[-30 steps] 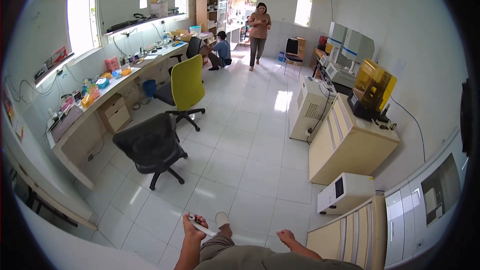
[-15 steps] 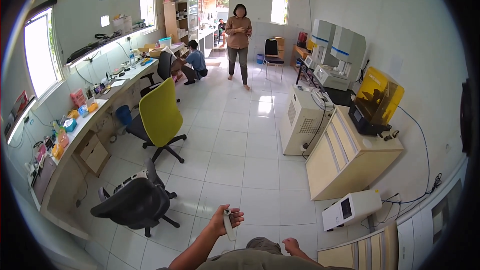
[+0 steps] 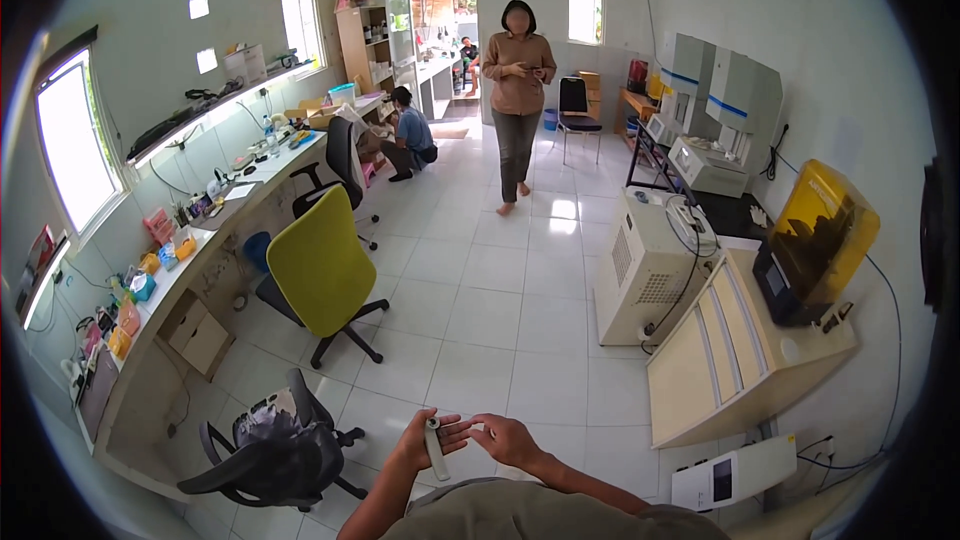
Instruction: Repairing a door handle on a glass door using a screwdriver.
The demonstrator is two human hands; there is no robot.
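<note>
Low in the middle of the head view, my left hand (image 3: 424,443) is palm up. A slim pale grey-green stick-like device (image 3: 437,452) with a round end lies across that palm, held under the thumb. Its exact kind is too small to tell. Just to the right, my right hand (image 3: 507,440) has its fingers bent together, their tips by the left fingertips. Anything between those right fingers is too small to make out. Both hands are in front of my torso, above the tiled floor (image 3: 470,370).
A black chair (image 3: 270,450) and a lime-green chair (image 3: 325,260) stand left, beside a long cluttered counter (image 3: 200,240). At right are a drawer cabinet (image 3: 705,360), a white boxy machine (image 3: 650,270) and a white device (image 3: 735,475). A person (image 3: 517,80) walks ahead; another (image 3: 410,135) crouches.
My right hand has come up and left to meet my left hand. The walking person is nearer. The view has shifted, and the device remains in my left hand.
</note>
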